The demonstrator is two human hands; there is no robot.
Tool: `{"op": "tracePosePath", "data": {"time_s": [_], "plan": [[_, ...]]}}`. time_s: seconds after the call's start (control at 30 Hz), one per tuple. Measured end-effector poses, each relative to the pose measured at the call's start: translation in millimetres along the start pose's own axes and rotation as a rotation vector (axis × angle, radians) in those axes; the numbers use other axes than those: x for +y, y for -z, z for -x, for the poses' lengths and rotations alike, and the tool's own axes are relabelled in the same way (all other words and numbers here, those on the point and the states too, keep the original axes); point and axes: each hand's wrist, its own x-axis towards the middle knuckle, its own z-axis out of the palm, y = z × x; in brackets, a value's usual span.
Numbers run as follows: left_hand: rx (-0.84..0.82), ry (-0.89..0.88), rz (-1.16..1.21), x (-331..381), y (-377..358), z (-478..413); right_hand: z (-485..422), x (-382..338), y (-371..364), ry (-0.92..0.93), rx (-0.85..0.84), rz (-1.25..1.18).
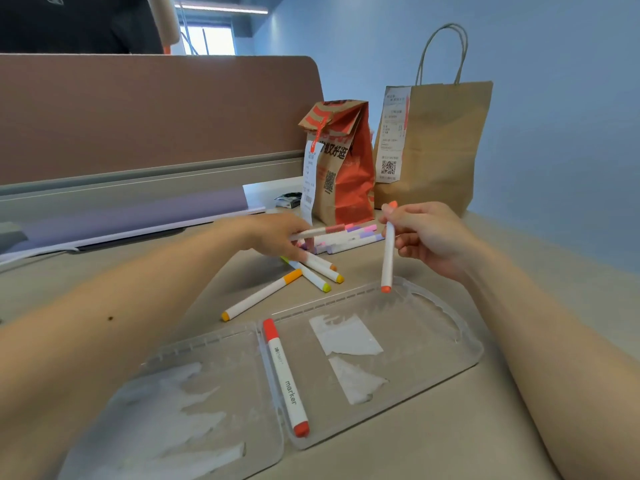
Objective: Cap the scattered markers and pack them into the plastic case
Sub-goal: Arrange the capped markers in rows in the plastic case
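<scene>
Beige office desktop, near edge: the right hand point(429, 237) pinches an orange marker point(388, 258) almost upright, lower end poised over the far rim of the open plastic case point(329, 301), while the left hand point(277, 237) grips a pink-capped marker point(322, 232) by the far pile of markers point(349, 239).
</scene>
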Motion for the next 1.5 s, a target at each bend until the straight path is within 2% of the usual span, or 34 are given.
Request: {"op": "tracePosePath", "data": {"time_s": [0.27, 0.37, 0.47, 0.57, 0.7, 0.9, 1.07, 1.23, 1.5], "plan": [[-0.01, 0.017, -0.043, -6.0, -5.7, 10.2, 4.3, 1.9, -13.2, -0.052, -0.11, 0.068], [0.063, 0.038, 0.036, -7.0, -5.2, 21.0, 8.4, -1.0, -20.1, -0.055, -0.169, 0.081], [0.238, 0.059, 0.228, -2.7, -3.9, 37.9, 15.4, -6.6, -32.9, -0.053, -0.235, 0.082], [0.332, 0.099, 0.435, 2.5, -9.5, 59.5, 26.1, -10.5, -52.5, -0.083, -0.334, 0.121], [0.37, 0.14, 0.773, 4.9, -28.4, 84.8, 40.1, -6.4, -80.3, -0.151, -0.474, 0.186], [0.363, 0.151, 1.102, 4.5, -37.7, 120.2, 55.0, 0.7, -103.4, -0.197, -0.493, 0.339], [0.371, 0.141, 1.193, -3.9, -48.2, 135.4, 62.7, -6.0, -103.8, -0.174, -0.598, 0.464], [0.398, 0.139, 1.26, -9.7, -54.6, 137.6, 60.7, -9.9, -102.5, -0.122, -0.611, 0.642], [0.399, 0.128, 1.255, -6.7, -57.1, 138.4, 66.4, -13.5, -103.5, -0.117, -0.609, 0.661]]}}
